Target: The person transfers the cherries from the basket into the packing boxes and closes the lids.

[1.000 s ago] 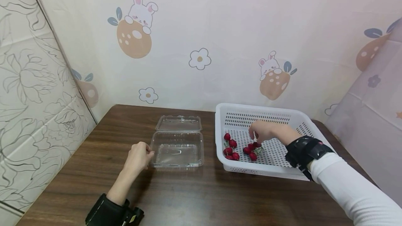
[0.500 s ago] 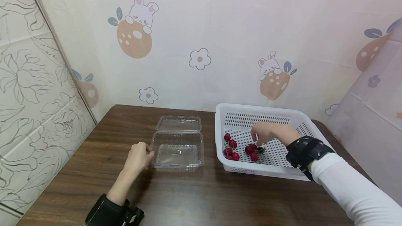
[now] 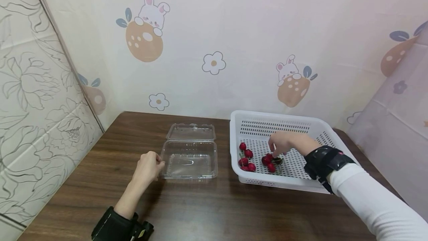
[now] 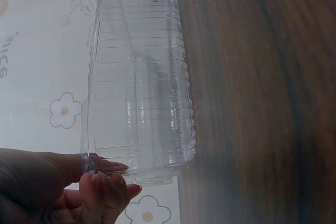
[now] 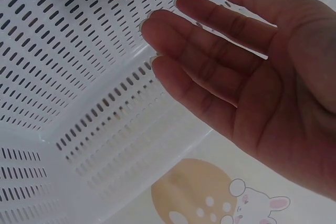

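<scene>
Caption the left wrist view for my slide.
Left hand gripping the edge of a clear box on a brown table.

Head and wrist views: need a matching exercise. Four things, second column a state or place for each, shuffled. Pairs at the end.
Column 1
1. clear plastic container with hinged lid
2. white perforated plastic basket
3. bare left hand
4. bare right hand

Column 2
A. fingers extended near the round red cherries, gripping none
B. lid open, no fruit inside
C. cherries lying in it
D. pinching the container's edge

Pairs: 1-B, 2-C, 3-D, 4-A
</scene>
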The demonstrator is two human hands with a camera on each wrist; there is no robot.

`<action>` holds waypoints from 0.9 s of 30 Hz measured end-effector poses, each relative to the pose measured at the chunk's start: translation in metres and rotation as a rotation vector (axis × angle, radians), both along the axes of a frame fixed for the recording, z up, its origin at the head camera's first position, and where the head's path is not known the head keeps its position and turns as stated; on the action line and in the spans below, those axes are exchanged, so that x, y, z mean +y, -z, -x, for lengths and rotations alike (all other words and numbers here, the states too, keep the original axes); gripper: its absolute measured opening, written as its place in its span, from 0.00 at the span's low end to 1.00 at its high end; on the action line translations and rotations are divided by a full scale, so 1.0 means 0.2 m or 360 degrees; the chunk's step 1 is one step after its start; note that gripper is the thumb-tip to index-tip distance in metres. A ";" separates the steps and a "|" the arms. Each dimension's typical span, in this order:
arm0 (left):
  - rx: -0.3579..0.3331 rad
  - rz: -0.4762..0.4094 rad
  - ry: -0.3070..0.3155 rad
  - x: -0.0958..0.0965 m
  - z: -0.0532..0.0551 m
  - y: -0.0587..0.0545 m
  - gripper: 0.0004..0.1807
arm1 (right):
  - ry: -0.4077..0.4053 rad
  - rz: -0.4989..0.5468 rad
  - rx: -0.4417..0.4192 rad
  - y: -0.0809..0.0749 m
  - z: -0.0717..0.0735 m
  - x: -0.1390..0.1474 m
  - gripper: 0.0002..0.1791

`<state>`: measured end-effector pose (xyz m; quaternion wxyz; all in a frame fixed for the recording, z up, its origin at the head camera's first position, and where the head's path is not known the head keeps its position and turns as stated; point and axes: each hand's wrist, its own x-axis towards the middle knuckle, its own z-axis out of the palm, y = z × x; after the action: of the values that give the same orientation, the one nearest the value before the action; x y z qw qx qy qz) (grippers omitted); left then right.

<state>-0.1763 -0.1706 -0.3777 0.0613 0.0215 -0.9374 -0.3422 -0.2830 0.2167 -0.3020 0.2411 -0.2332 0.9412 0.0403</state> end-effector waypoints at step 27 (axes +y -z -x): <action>-0.0016 -0.0014 -0.0005 0.00 0.01 -0.02 0.07 | 0.0190 -0.0073 -0.0227 0.00 -0.03 0.02 0.07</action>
<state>-0.1773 -0.1713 -0.3745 0.0570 0.0250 -0.9361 -0.3461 -0.2779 0.2199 -0.3015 0.3147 -0.1734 0.9327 0.0309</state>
